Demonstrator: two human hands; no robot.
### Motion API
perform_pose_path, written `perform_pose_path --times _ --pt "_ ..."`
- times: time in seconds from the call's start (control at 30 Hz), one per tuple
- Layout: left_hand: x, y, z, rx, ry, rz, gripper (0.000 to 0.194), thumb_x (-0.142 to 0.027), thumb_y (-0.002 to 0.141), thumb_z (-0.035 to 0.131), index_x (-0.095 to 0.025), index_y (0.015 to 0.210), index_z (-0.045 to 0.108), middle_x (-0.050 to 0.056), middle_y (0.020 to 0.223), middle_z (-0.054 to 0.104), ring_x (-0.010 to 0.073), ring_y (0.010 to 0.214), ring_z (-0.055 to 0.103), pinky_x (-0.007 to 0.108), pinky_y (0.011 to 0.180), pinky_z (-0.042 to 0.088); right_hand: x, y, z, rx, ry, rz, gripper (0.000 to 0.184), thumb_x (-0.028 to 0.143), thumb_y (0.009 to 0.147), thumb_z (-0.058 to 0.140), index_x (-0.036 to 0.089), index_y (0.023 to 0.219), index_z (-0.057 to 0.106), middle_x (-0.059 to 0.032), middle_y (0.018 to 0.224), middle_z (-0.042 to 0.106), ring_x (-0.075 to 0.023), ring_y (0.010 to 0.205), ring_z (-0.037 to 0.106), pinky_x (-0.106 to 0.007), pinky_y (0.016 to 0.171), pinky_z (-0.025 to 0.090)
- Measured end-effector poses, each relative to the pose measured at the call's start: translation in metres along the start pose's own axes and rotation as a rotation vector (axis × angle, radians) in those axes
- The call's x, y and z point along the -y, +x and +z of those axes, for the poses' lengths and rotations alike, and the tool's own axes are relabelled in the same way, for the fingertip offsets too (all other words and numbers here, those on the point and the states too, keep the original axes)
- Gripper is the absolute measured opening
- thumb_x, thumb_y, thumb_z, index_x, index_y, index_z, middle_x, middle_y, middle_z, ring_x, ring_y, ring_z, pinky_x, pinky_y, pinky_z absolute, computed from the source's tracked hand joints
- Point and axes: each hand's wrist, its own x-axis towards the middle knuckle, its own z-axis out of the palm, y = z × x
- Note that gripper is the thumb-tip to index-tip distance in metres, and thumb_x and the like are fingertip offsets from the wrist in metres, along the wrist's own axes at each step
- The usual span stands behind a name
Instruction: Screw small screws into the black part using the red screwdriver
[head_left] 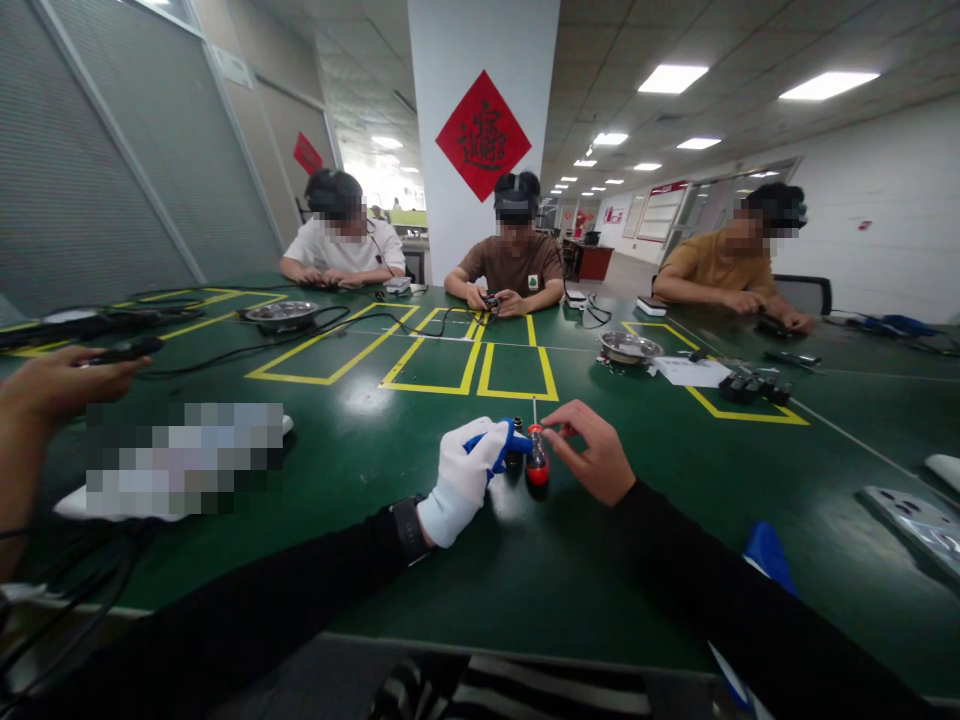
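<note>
My left hand wears a white glove with blue fingers. Its fingers are closed around a small black cylindrical piece, partly hidden by the glove. Right beside it a screwdriver with a red and black handle stands roughly upright, its metal shaft pointing up. My right hand is bare, and its thumb and forefinger pinch near the red collar of the screwdriver. A blue and white glove lies by the table's near edge, partly behind my right forearm.
Yellow tape outlines mark the green table. Metal bowls and several black parts lie farther off. A phone rests at the right. Cables run along the left, where another person's hand holds a dark object. Three people sit opposite.
</note>
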Motion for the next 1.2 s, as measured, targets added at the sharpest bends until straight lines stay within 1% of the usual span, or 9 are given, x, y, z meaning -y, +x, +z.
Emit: perform_pose_path --times 0.13,0.27,0.4,0.67,0.77,0.87,0.93,1.07,1.2 --pt "0.003 0.001 0.001 0.032 -0.026 0.012 0.037 -0.039 0.082 0.056 -0.015 0.056 0.048 -0.004 0.054 0.043 0.0081 0.052 0.041 0.022 0.050 0.033 0.023 -0.002 0.009 -0.065 0.045 -0.167 0.015 0.025 0.078 0.066 0.022 0.092 0.060 -0.0040 0.085 0.060 -0.0177 0.076 0.057 -0.032 0.068 0.049" --pt "0.004 0.001 0.002 0.134 -0.037 0.032 0.036 -0.040 0.083 0.055 -0.015 0.057 0.047 -0.003 0.057 0.045 0.0087 0.053 0.042 0.022 0.050 0.035 0.027 -0.005 0.019 -0.137 0.029 -0.129 0.012 0.024 0.079 0.064 0.026 0.090 0.062 -0.0044 0.089 0.060 -0.0184 0.080 0.059 -0.033 0.069 0.051" --pt "0.004 0.001 0.001 0.141 -0.005 0.048 0.035 -0.040 0.084 0.053 -0.016 0.059 0.050 -0.003 0.057 0.044 0.0096 0.054 0.042 0.022 0.051 0.036 0.026 -0.008 0.021 -0.205 0.004 -0.142 0.011 0.021 0.077 0.066 0.028 0.086 0.066 -0.0045 0.088 0.063 -0.0194 0.083 0.060 -0.035 0.072 0.052" --pt "0.001 0.000 0.000 0.069 0.271 0.313 0.041 -0.033 0.090 0.046 -0.016 0.053 0.053 -0.001 0.054 0.045 0.0111 0.056 0.046 0.025 0.058 0.039 0.027 -0.006 0.020 -0.260 0.043 -0.165 0.018 0.015 0.078 0.065 0.028 0.090 0.065 -0.0035 0.088 0.063 -0.0184 0.078 0.060 -0.034 0.068 0.050" --pt "-0.003 0.003 -0.003 -0.085 0.346 0.363 0.030 -0.028 0.093 0.040 -0.017 0.082 0.066 0.003 0.074 0.059 0.0146 0.073 0.056 0.028 0.074 0.045 0.023 -0.003 0.018 -0.338 0.003 -0.027 0.010 0.019 0.080 0.063 0.026 0.087 0.064 -0.0027 0.083 0.060 -0.0165 0.068 0.054 -0.033 0.064 0.047" --pt "-0.001 0.012 -0.010 -0.153 0.375 0.436 0.039 -0.026 0.089 0.048 -0.019 0.127 0.049 0.010 0.121 0.056 0.0212 0.109 0.053 0.036 0.096 0.041 0.013 -0.001 0.016 -0.289 -0.058 0.081 0.003 0.022 0.082 0.061 0.023 0.081 0.064 -0.0019 0.077 0.057 -0.0157 0.065 0.051 -0.032 0.065 0.045" --pt "0.005 0.020 -0.014 -0.053 0.396 0.463 0.059 -0.028 0.083 0.057 -0.019 0.137 0.037 0.013 0.137 0.044 0.0247 0.122 0.046 0.039 0.102 0.039 0.006 0.000 0.017 -0.181 -0.082 0.104 0.005 0.023 0.082 0.060 0.022 0.080 0.064 -0.0022 0.077 0.058 -0.0158 0.065 0.052 -0.031 0.065 0.044" --pt "0.018 0.030 -0.020 0.315 0.419 0.404 0.079 -0.034 0.074 0.068 -0.020 0.142 0.030 0.012 0.142 0.041 0.0257 0.127 0.044 0.040 0.106 0.037 0.001 -0.001 0.020 -0.049 -0.121 0.097 0.006 0.025 0.082 0.060 0.022 0.080 0.065 -0.0031 0.080 0.061 -0.0163 0.068 0.055 -0.030 0.066 0.044" --pt "0.029 0.034 -0.022 0.413 0.504 0.354 0.080 -0.039 0.071 0.070 -0.020 0.140 0.034 0.011 0.140 0.045 0.0270 0.127 0.044 0.041 0.108 0.035 0.003 -0.004 0.022 -0.018 -0.185 0.088 0.007 0.024 0.082 0.059 0.022 0.079 0.066 -0.0025 0.078 0.062 -0.0156 0.066 0.055 -0.029 0.063 0.043"
